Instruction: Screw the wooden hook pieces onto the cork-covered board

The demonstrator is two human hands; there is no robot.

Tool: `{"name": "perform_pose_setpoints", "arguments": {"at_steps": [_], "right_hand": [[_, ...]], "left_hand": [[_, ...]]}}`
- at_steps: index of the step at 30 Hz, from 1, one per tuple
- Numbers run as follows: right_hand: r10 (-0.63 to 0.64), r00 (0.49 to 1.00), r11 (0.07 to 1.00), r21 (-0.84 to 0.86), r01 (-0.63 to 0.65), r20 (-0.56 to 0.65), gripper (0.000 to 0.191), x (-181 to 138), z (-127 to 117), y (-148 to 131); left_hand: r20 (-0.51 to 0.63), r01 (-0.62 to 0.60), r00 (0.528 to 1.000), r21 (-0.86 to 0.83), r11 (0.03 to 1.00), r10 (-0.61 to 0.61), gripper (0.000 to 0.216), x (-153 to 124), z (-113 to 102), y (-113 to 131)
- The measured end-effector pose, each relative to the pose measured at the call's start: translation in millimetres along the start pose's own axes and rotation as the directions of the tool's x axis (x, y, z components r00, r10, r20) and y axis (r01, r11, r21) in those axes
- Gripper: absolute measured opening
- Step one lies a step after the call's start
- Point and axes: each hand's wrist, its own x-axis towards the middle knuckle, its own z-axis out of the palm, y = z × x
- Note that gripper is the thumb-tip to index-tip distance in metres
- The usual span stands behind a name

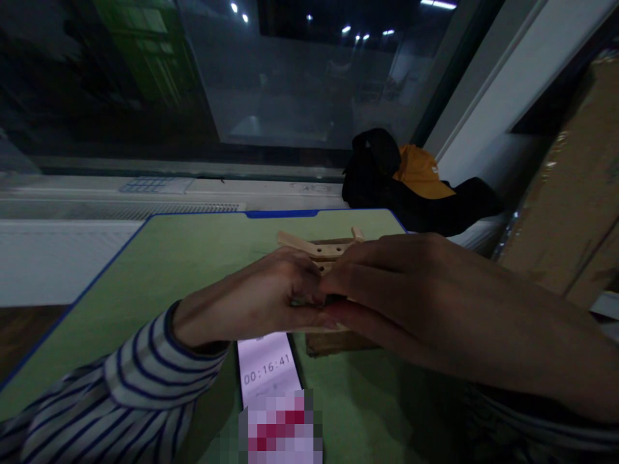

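Both of my hands meet over a small wooden assembly (323, 249) on a green table mat (184, 264). My left hand (256, 299), in a striped sleeve, has its fingers pinched together at a small part between the hands. My right hand (411, 290) curls over the wooden piece, thumb and fingers pressed on it. A pale wooden strip with holes sticks out behind the hands; a darker wooden block (333, 341) shows below them. What the fingertips pinch is too small to name.
A phone (268, 374) showing a timer lies on the mat near my left wrist. A black bag with an orange cap (420, 174) sits on the sill at the back right. Cardboard boxes (570, 193) stand at right. A dark window is behind.
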Motion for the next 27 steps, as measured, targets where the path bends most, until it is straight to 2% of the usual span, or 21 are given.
{"name": "perform_pose_setpoints", "arguments": {"at_steps": [6,9,11,16,19,22,25,27], "right_hand": [[-0.037,0.997,0.997,0.063,0.033,0.074,0.016,0.3,-1.5,-1.0],[-0.016,0.999,0.999,0.040,0.014,0.049,0.011,1.4,-1.9,-1.8],[0.011,0.999,1.000,0.014,-0.012,0.040,0.011,2.2,-2.0,-2.3],[0.000,1.000,1.000,-0.012,0.000,0.005,0.006,3.8,0.9,-1.5],[-0.015,0.999,1.000,0.006,0.016,-0.049,0.016,-2.5,4.1,3.2],[0.000,0.993,0.999,0.032,0.004,-0.121,0.036,-22.2,10.8,11.8],[0.050,0.991,0.999,-0.010,-0.052,-0.121,0.039,-51.2,27.8,20.2],[0.145,0.982,0.989,0.008,-0.145,-0.124,0.043,-69.0,44.0,22.9]], "left_hand": [[0.073,-0.065,0.995,-0.096,0.993,0.072,0.009,-0.4,2.5,-0.7],[0.123,-0.051,0.990,-0.162,0.985,0.071,0.014,-2.3,3.2,-2.6],[0.132,-0.041,0.989,-0.148,0.988,0.060,0.016,-2.9,3.0,-3.7],[0.066,-0.013,0.998,-0.055,0.998,0.016,0.011,-2.1,3.0,-3.9],[0.065,0.026,0.998,-0.045,0.999,-0.023,0.013,-3.0,4.0,-4.1],[0.052,0.043,0.998,-0.014,0.999,-0.043,0.013,-6.4,6.2,-4.8],[-0.053,0.033,0.998,0.060,0.998,-0.030,0.015,-12.2,10.4,-5.1],[-0.103,0.048,0.994,0.116,0.992,-0.036,0.018,-16.3,13.7,-5.5]]}}
